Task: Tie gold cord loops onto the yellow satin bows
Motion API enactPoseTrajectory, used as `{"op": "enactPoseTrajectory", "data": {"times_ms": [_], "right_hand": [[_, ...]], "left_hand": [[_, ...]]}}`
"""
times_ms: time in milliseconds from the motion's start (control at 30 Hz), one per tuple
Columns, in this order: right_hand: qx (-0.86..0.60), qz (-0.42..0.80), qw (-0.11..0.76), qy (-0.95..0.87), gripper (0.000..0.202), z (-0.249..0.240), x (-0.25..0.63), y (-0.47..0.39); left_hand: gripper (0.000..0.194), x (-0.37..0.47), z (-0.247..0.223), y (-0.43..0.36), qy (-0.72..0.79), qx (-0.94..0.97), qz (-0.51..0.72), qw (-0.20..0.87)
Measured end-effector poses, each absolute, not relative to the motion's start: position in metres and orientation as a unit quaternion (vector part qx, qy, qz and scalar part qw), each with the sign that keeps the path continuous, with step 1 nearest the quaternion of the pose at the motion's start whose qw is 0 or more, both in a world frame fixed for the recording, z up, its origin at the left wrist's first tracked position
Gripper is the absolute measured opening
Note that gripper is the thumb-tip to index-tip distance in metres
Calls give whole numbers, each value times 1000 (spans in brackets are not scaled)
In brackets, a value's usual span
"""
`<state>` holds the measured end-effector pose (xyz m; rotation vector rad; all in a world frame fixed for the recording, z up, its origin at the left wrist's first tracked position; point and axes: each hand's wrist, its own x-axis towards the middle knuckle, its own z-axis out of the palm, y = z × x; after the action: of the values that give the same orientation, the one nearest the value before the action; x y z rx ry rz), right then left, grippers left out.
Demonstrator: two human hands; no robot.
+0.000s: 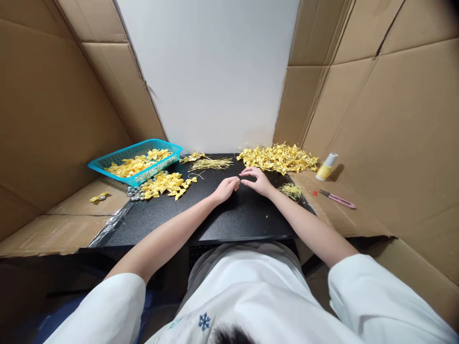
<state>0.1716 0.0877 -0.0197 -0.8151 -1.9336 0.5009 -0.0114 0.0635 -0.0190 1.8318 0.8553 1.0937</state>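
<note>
My left hand (228, 188) is closed over the middle of the black table (215, 220); what its fingers hold, if anything, is too small to make out. Just to its right, my right hand (256, 181) has its fingers apart, thumb and fingertips pointing at the left hand, with nothing visible between them. Beyond the hands lie a bundle of thin yellow cords (212, 164) and, to the right, a large pile of yellow bows with cords (279, 158). Left of my hands is a smaller pile of yellow bows (167, 185) beside some shiny round pieces (135, 192).
A blue basket (135, 180) of yellow bows stands at the left, near a single bow (99, 197) on cardboard. At the right are cord scraps (291, 191), a yellow thread spool (325, 168), pink snips (337, 198) and a red bit (315, 193). Cardboard walls (405, 134) flank the table.
</note>
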Motion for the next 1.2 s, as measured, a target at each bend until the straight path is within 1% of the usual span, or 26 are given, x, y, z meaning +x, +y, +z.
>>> {"op": "enactPoseTrajectory", "data": {"times_ms": [67, 167, 233, 333, 433, 500, 633, 767, 967, 1200], "right_hand": [[-328, 189, 448, -810, 10, -23, 170, 89], [-328, 190, 449, -809, 12, -26, 169, 92], [-329, 200, 465, -797, 15, -27, 170, 94], [-343, 211, 483, -778, 16, -28, 173, 96], [-363, 159, 469, -789, 14, -28, 173, 93], [-358, 102, 441, -817, 11, -26, 172, 87], [-343, 15, 411, -845, 13, -19, 169, 75], [-356, -33, 401, -843, 16, -13, 170, 69], [-348, -65, 366, -861, 16, -11, 170, 66], [-338, -18, 397, -853, 16, -13, 166, 63]], "left_hand": [[32, -12, -19, 63, 337, 725, 438, 411], [33, -12, -18, 62, 329, 710, 447, 434], [34, -11, -18, 62, 316, 681, 464, 470], [33, -11, -17, 62, 293, 590, 511, 552], [25, -13, -14, 64, 299, 489, 541, 615], [22, -16, -14, 66, 327, 454, 550, 620], [40, -17, -17, 68, 371, 491, 547, 567], [44, -17, -23, 67, 396, 594, 510, 480], [43, -20, -25, 65, 431, 690, 454, 363], [29, -18, -21, 58, 435, 727, 434, 306]]}}
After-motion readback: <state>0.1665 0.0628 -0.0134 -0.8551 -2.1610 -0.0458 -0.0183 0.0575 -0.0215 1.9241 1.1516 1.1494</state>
